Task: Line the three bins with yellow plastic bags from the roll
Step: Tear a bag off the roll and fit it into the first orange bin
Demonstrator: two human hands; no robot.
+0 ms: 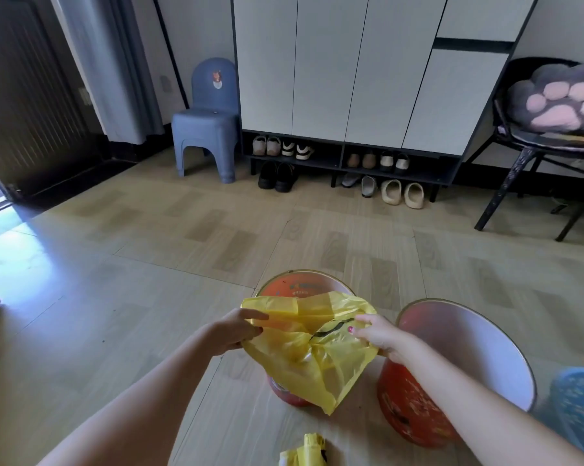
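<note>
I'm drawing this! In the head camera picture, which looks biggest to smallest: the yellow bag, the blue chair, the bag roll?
1. yellow bag, spread between the left hand and right hand
2. blue chair, but it stands farther away, so it may really be bigger
3. bag roll, partly cut off by the picture's edge

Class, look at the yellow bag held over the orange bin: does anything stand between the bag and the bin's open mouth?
Nothing visible does. Left hand and right hand hold the yellow bag directly above the orange bin; its visible rim shows nothing across it, though the bag hides most of the opening.
</note>
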